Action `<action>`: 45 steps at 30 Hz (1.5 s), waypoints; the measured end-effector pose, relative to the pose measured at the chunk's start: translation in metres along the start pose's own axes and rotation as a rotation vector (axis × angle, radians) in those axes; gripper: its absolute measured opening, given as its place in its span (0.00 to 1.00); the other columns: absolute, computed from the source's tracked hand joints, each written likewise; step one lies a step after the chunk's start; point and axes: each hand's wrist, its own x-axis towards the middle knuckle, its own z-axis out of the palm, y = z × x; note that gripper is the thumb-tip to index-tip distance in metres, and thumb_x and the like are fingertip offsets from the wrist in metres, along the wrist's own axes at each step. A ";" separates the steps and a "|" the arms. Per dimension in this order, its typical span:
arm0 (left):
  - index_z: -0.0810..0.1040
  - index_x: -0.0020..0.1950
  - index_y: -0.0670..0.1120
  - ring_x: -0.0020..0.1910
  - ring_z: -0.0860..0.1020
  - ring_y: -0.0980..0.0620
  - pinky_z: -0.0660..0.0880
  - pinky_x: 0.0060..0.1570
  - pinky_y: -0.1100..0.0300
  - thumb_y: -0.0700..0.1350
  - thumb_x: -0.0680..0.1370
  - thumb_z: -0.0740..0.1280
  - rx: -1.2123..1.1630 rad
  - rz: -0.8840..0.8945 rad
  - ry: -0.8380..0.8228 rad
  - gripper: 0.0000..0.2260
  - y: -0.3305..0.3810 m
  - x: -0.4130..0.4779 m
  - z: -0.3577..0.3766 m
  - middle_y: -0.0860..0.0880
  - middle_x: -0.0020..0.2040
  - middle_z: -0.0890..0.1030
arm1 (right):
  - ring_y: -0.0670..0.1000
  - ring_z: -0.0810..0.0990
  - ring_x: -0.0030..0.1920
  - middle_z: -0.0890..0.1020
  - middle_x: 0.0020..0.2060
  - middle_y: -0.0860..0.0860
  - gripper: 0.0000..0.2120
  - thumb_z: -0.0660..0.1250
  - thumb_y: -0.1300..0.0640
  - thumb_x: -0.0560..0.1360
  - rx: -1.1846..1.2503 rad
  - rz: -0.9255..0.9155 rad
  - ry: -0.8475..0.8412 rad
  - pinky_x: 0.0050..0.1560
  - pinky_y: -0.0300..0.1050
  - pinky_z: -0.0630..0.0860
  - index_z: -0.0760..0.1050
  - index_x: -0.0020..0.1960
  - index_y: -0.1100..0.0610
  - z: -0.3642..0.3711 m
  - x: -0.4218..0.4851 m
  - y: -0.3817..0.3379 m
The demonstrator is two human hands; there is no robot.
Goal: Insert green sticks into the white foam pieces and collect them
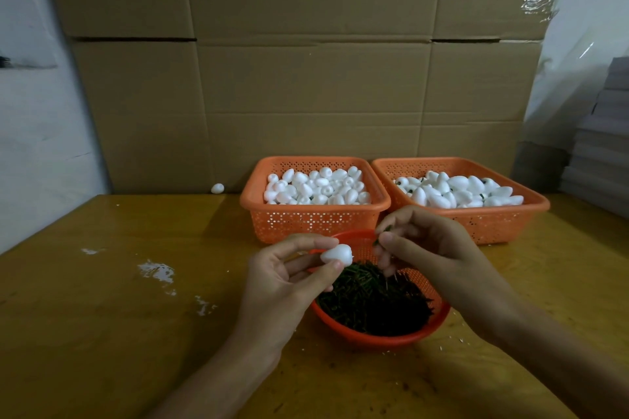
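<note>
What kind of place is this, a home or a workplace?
Probably a workshop or storeroom for hand assembly: cardboard boxes behind the table, orange baskets heaped with white foam pieces, and a bowl of green sticks.

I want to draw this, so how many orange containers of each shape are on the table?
Rectangular baskets: 2
Round bowl: 1
Total: 3

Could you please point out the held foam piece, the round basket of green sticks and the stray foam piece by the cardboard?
held foam piece (337,254): head view, middle of its white body.
round basket (374,338): head view, its near outer wall.
stray foam piece (217,188): head view, its centre.
</note>
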 end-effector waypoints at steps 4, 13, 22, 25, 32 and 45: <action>0.88 0.51 0.48 0.53 0.87 0.48 0.82 0.40 0.62 0.41 0.71 0.79 -0.006 0.015 -0.011 0.10 0.000 -0.002 0.002 0.47 0.53 0.88 | 0.59 0.88 0.46 0.88 0.47 0.58 0.10 0.68 0.58 0.79 -0.051 0.012 -0.050 0.48 0.48 0.85 0.76 0.55 0.64 0.002 -0.002 0.001; 0.88 0.51 0.50 0.54 0.87 0.48 0.82 0.40 0.62 0.43 0.71 0.79 -0.011 0.024 -0.018 0.10 0.002 -0.002 0.003 0.48 0.53 0.88 | 0.53 0.84 0.36 0.85 0.37 0.55 0.04 0.75 0.54 0.74 -0.229 -0.104 0.015 0.41 0.42 0.82 0.84 0.48 0.52 0.001 -0.002 0.000; 0.87 0.53 0.53 0.55 0.87 0.49 0.84 0.45 0.60 0.41 0.72 0.81 0.045 0.060 -0.049 0.13 -0.001 -0.003 0.001 0.49 0.55 0.88 | 0.51 0.88 0.40 0.88 0.40 0.49 0.08 0.73 0.51 0.75 -0.379 -0.120 -0.024 0.43 0.46 0.85 0.87 0.53 0.49 0.000 -0.004 0.003; 0.87 0.51 0.52 0.55 0.87 0.50 0.85 0.46 0.57 0.43 0.70 0.81 0.078 0.076 -0.038 0.11 -0.002 -0.004 0.002 0.50 0.54 0.88 | 0.49 0.88 0.41 0.88 0.40 0.47 0.06 0.74 0.53 0.75 -0.395 -0.141 -0.017 0.43 0.48 0.85 0.84 0.51 0.50 0.002 -0.005 0.003; 0.88 0.50 0.51 0.55 0.87 0.51 0.86 0.46 0.52 0.44 0.70 0.80 0.142 0.087 -0.047 0.10 -0.001 -0.005 0.001 0.51 0.53 0.88 | 0.42 0.87 0.41 0.87 0.38 0.41 0.04 0.75 0.51 0.75 -0.547 -0.220 -0.027 0.44 0.44 0.83 0.81 0.48 0.47 0.005 -0.007 0.002; 0.78 0.66 0.58 0.62 0.80 0.60 0.80 0.56 0.58 0.57 0.80 0.70 0.677 0.453 -0.236 0.15 0.003 -0.019 0.012 0.61 0.63 0.81 | 0.49 0.88 0.40 0.88 0.44 0.48 0.12 0.72 0.50 0.71 -0.425 -0.161 0.278 0.41 0.40 0.84 0.82 0.51 0.55 -0.038 0.010 0.000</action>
